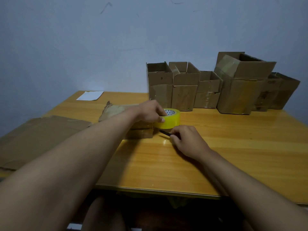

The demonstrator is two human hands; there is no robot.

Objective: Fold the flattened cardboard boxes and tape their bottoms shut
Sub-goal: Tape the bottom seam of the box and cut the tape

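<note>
The tape roll [169, 120] is grasped by the left hand [150, 111] on the worktop [233, 139], beside flattened cardboard [140, 130]. A dark tool [165, 133] is pinched by the right hand [188, 140], just below the roll.

Single head cam, wide-angle; sits above the near edge of the wooden table [233, 147], facing forward and down toward the wall [83, 39]; both forearms run in from the bottom corners, left hand [150, 111] and right hand [188, 140] about mid-frame, close to the lens; row of folded boxes [208, 87] at the far edge, against the wall; knees visible under the table's near edge; edges bow from lens distortion; no second view to overlap.
</note>
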